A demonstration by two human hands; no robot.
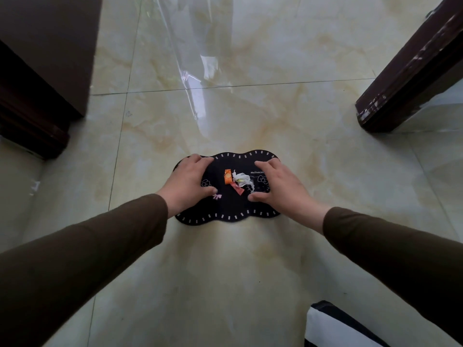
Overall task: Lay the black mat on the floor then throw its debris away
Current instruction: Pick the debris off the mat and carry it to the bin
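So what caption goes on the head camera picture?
Both hands, left and right, press the black mat flat on the floor, debris between them.

The black mat (226,204) is spread flat on the marble floor (225,271), with the left hand (189,182) pressed on its left end and the right hand (278,189) on its right end, fingers splayed. Between the hands, at the mat's middle, an orange wrapper (227,176), a red wrapper (237,189) and crumpled white paper (243,180) are gathered.

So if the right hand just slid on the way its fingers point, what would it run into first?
The right hand lies flat on the black mat, fingers pointing up and slightly left in the picture. It would probably only cross the mat's far edge onto bare floor. The wrappers sit beside its thumb, seemingly off that line.
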